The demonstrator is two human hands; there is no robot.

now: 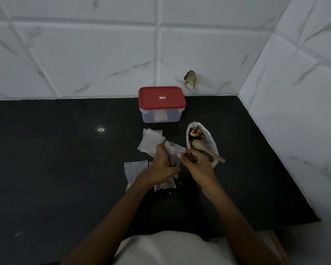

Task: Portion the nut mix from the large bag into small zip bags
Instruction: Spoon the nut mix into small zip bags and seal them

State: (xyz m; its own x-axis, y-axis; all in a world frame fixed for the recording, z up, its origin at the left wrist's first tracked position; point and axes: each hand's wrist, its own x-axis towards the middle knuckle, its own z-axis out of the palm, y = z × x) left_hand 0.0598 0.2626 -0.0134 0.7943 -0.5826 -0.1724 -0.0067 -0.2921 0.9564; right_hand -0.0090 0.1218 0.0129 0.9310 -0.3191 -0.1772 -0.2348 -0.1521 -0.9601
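Observation:
A small clear zip bag [174, 151] stands upright between my hands above the black counter. My left hand [163, 163] grips its left side. My right hand [196, 162] is curled at the bag's mouth with a few nuts in its fingers. Just right of them the large bag [211, 142] lies open with its rim rolled down, showing cashews and dark nuts. A wooden spoon [204, 149] rests in it, handle pointing right. A pile of empty small zip bags [150, 141] lies left of the held bag. Two more small bags [135, 169] [164, 185] lie nearer me, partly under my left forearm.
A clear plastic box with a red lid [161, 104] stands shut at the back of the counter [65, 159], against the tiled wall. A second tiled wall [298, 121] closes off the right side. The counter's near edge runs by my body.

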